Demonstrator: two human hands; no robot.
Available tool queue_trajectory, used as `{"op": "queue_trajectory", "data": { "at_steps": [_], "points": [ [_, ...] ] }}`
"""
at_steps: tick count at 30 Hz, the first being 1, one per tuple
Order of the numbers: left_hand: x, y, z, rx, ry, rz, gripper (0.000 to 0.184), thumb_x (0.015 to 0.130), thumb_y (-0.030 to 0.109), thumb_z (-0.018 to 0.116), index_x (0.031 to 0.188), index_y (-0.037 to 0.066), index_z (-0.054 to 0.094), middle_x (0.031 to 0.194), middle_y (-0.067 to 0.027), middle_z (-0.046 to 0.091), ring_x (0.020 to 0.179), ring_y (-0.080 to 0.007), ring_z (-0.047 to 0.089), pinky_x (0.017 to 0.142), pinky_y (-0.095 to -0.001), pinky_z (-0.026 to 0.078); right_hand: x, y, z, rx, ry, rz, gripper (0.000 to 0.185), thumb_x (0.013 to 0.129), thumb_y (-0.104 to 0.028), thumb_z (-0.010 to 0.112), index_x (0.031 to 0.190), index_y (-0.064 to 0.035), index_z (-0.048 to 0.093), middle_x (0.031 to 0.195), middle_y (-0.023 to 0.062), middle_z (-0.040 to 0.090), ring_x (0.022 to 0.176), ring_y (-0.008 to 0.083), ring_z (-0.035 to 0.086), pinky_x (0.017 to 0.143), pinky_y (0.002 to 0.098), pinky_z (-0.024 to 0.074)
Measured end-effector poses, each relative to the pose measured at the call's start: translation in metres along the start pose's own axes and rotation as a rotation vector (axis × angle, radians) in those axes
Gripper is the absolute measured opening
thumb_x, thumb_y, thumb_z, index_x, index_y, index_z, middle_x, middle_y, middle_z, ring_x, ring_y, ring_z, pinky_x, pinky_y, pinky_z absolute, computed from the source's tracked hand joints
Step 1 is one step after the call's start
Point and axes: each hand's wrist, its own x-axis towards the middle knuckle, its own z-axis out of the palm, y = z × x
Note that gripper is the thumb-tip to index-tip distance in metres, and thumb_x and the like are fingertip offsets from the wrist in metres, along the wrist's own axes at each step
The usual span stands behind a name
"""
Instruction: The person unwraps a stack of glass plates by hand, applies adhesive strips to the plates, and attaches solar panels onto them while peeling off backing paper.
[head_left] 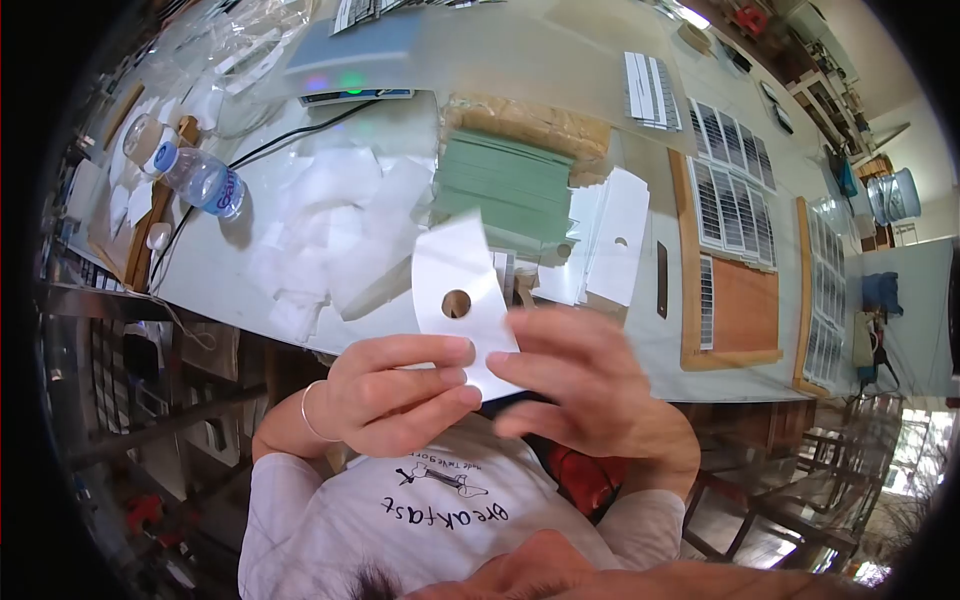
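Note:
A white card (462, 268) with a round hole in its upper half stands tilted in front of my chest. My left hand (405, 395) grips its lower left part, fingers laid across the near face, and a thin bracelet circles that wrist. Beside the lower right edge is my right hand (570, 380), smeared by motion, its fingers spread apart. One fingertip overlaps the card's edge; whether it touches, I cannot tell. Behind the card lies a stack of green sheets (500, 185). More white cards with holes (615, 235) lie to the right of that stack.
Crumpled white paper sheets (320, 230) cover the table's left part, near a water bottle (200, 182) and a black cable (300, 133). A brown-wrapped pack (525, 125) sits behind the green stack. To the right, a wooden-edged tray (735, 358) bears printed strips (735, 210).

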Motion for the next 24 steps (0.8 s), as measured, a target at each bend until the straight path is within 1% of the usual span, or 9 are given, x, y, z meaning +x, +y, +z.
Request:
{"op": "queue_trajectory", "data": {
  "at_steps": [1, 4, 6, 7, 10, 11, 14, 17, 24],
  "points": [
    [-0.001, 0.000, 0.000, -0.031, -0.019, 0.015, 0.023, 0.073, 0.000, 0.077, 0.094, 0.000, 0.069, 0.098, -0.0108, 0.060, 0.095, -0.0324, 0.069, 0.073, -0.0310, 0.059, 0.007, 0.003, -0.015, 0.083, -0.049, 0.108, 0.037, 0.082, -0.001, 0.073, 0.118, 0.0018, 0.063, 0.126, 0.0192, 0.055, 0.108, 0.0290, 0.064, 0.090, 0.0338, 0.0557],
    [-0.017, 0.003, 0.020, -0.076, -0.030, 0.067, 0.015, 0.075, 0.001, 0.074, 0.089, 0.003, 0.068, 0.098, -0.0088, 0.060, 0.095, -0.0301, 0.070, 0.068, -0.0272, 0.057, 0.004, 0.012, 0.000, 0.592, 0.138, 0.539, 0.029, 0.085, 0.002, 0.070, 0.113, -0.0027, 0.067, 0.119, 0.0126, 0.057, 0.102, 0.0178, 0.063, 0.082, 0.0288, 0.0560],
    [-0.026, 0.003, 0.033, -0.040, 0.002, 0.111, 0.014, 0.076, 0.002, 0.073, 0.089, 0.004, 0.068, 0.096, -0.0075, 0.060, 0.096, -0.0287, 0.071, 0.066, -0.0265, 0.057, 0.010, 0.033, -0.003, 0.584, 0.068, 0.608, 0.029, 0.084, 0.008, 0.069, 0.112, 0.0013, 0.065, 0.127, 0.0127, 0.051, 0.102, 0.0163, 0.062, 0.083, 0.0278, 0.0541],
    [-0.032, 0.004, 0.036, -0.019, 0.011, 0.060, 0.012, 0.077, 0.004, 0.073, 0.088, 0.004, 0.068, 0.091, -0.0058, 0.062, 0.095, -0.0259, 0.071, 0.065, -0.0254, 0.056, 0.008, 0.044, -0.001, 0.600, 0.030, 0.645, 0.022, 0.084, 0.009, 0.067, 0.105, 0.0010, 0.067, 0.119, 0.0113, 0.055, 0.098, 0.0152, 0.062, 0.080, 0.0276, 0.0547],
    [-0.040, 0.000, 0.034, 0.060, 0.017, 0.005, 0.013, 0.078, 0.005, 0.073, 0.090, 0.004, 0.069, 0.091, -0.0054, 0.065, 0.094, -0.0237, 0.071, 0.066, -0.0243, 0.056, 0.007, 0.060, 0.008, 0.399, 0.041, 0.550, 0.020, 0.084, 0.009, 0.067, 0.101, -0.0008, 0.068, 0.109, 0.0092, 0.060, 0.094, 0.0148, 0.062, 0.079, 0.0284, 0.0549],
    [-0.043, 0.000, 0.032, 0.070, -0.013, -0.011, 0.014, 0.078, 0.005, 0.074, 0.091, 0.004, 0.070, 0.093, -0.0056, 0.066, 0.094, -0.0232, 0.071, 0.066, -0.0243, 0.056, 0.007, 0.062, 0.011, 0.323, 0.050, 0.501, 0.019, 0.085, 0.008, 0.067, 0.100, -0.0029, 0.069, 0.101, 0.0083, 0.062, 0.089, 0.0158, 0.063, 0.076, 0.0288, 0.0541],
    [-0.049, 0.001, 0.027, 0.107, -0.072, -0.050, 0.018, 0.078, 0.007, 0.075, 0.095, 0.004, 0.071, 0.097, -0.0058, 0.068, 0.094, -0.0219, 0.071, 0.066, -0.0246, 0.057, 0.007, 0.064, 0.025, 0.149, 0.102, 0.439, 0.015, 0.083, 0.003, 0.071, 0.096, -0.0046, 0.069, 0.095, 0.0083, 0.062, 0.081, 0.0222, 0.064, 0.068, 0.0316, 0.0533],
    [-0.051, 0.003, 0.027, 0.135, -0.083, -0.059, 0.019, 0.078, 0.008, 0.076, 0.097, 0.005, 0.071, 0.098, -0.0053, 0.069, 0.095, -0.0215, 0.071, 0.067, -0.0252, 0.057, 0.006, 0.063, 0.032, 0.059, 0.119, 0.394, 0.014, 0.083, 0.001, 0.072, 0.095, -0.0059, 0.069, 0.092, 0.0080, 0.060, 0.080, 0.0241, 0.063, 0.068, 0.0334, 0.0527],
    [-0.053, 0.001, 0.030, 0.145, -0.086, -0.065, 0.019, 0.078, 0.008, 0.077, 0.095, 0.007, 0.070, 0.096, -0.0045, 0.069, 0.096, -0.0207, 0.070, 0.066, -0.0246, 0.057, 0.002, 0.069, 0.038, -0.002, 0.109, 0.359, 0.016, 0.082, 0.001, 0.073, 0.097, -0.0049, 0.070, 0.095, 0.0078, 0.061, 0.082, 0.0214, 0.062, 0.068, 0.0318, 0.0523]
  ]
}}
